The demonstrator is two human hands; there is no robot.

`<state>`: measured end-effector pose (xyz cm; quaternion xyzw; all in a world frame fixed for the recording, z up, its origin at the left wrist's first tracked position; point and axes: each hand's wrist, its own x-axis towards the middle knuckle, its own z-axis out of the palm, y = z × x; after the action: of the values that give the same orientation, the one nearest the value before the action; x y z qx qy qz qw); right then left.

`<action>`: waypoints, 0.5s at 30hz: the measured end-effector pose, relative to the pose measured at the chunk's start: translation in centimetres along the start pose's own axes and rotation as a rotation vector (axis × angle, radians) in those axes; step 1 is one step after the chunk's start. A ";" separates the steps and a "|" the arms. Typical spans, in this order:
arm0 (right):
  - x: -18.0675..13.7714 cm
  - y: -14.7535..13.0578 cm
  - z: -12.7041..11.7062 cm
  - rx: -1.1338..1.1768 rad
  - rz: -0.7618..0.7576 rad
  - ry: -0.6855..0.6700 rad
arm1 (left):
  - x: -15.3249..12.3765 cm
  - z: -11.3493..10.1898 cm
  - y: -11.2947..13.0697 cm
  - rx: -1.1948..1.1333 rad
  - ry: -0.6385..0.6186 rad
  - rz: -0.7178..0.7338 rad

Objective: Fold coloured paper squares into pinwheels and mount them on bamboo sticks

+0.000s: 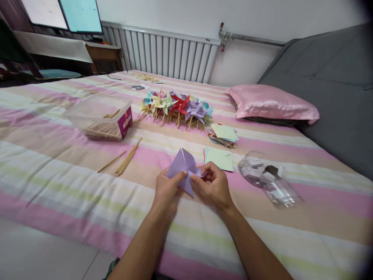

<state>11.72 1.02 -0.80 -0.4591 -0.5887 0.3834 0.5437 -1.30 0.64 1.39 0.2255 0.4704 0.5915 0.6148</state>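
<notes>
A purple paper square, partly folded with its corners bent inward, is held over the striped bedsheet. My left hand pinches its left side. My right hand pinches a folded corner on its right side. Both hands have their fingers closed on the paper. Just beyond my right hand lies a small stack of paper squares with a green sheet on top. A few loose wooden sticks lie to the left of the hands.
A row of finished colourful pinwheels lies farther back, with a second stack of coloured paper beside it. A clear box holding sticks is at left. A clear plastic bag lies at right. A pink pillow and a radiator are behind.
</notes>
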 end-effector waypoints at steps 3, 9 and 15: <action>0.1 0.0 0.0 0.174 0.062 0.051 | -0.1 0.1 -0.1 0.015 -0.004 -0.019; 0.4 0.2 0.1 0.270 0.170 0.009 | -0.1 0.2 -0.8 0.045 -0.028 -0.012; 0.6 0.0 -0.7 0.373 0.289 -0.004 | -0.1 -0.2 -0.3 0.079 -0.142 -0.066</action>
<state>12.38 1.56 -0.50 -0.4295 -0.4370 0.5604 0.5572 -1.33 0.48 1.10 0.2752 0.4557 0.5345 0.6564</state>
